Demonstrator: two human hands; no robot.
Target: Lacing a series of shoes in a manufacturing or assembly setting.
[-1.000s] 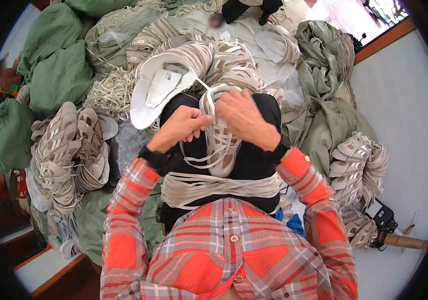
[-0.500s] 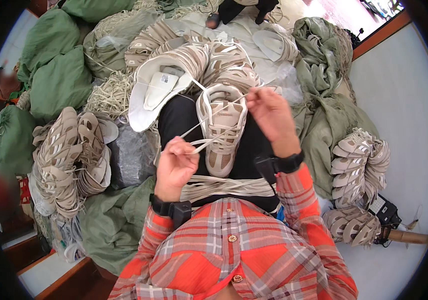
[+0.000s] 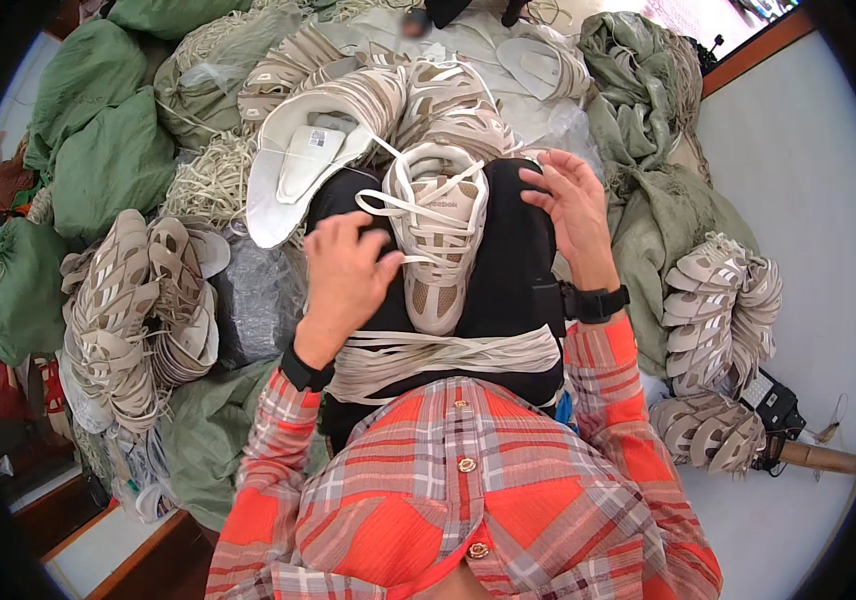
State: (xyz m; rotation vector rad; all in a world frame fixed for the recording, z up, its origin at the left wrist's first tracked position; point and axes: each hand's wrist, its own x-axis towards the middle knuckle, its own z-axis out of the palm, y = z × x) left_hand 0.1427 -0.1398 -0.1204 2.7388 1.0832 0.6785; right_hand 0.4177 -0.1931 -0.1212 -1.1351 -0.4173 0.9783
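A beige and white sneaker [image 3: 438, 240] rests between my knees, toe toward me. Its cream shoelace [image 3: 373, 200] is threaded through the eyelets, with a loose loop standing out over the left side. My left hand [image 3: 346, 275] hovers beside the shoe's left edge, slightly blurred, fingers bent and apart next to the lace; I see nothing held in it. To the right of the shoe, above my knee, my right hand [image 3: 573, 205] is open with its fingers spread. Across my lap lies a bundle of pale laces [image 3: 448, 360].
Shoe uppers [image 3: 333, 120] are stacked just past my knees, a white insole-like piece showing. More stacked uppers lie left [image 3: 113, 310] and right [image 3: 708, 320]. Green sacks [image 3: 113, 170] and a heap of laces [image 3: 210, 180] surround me. A white wall [image 3: 798, 170] stands right.
Both hands have let go of the lace that was stretched between them. The left hand has moved up and the right hand outward; the lace now hangs in a loop at the shoe's left.
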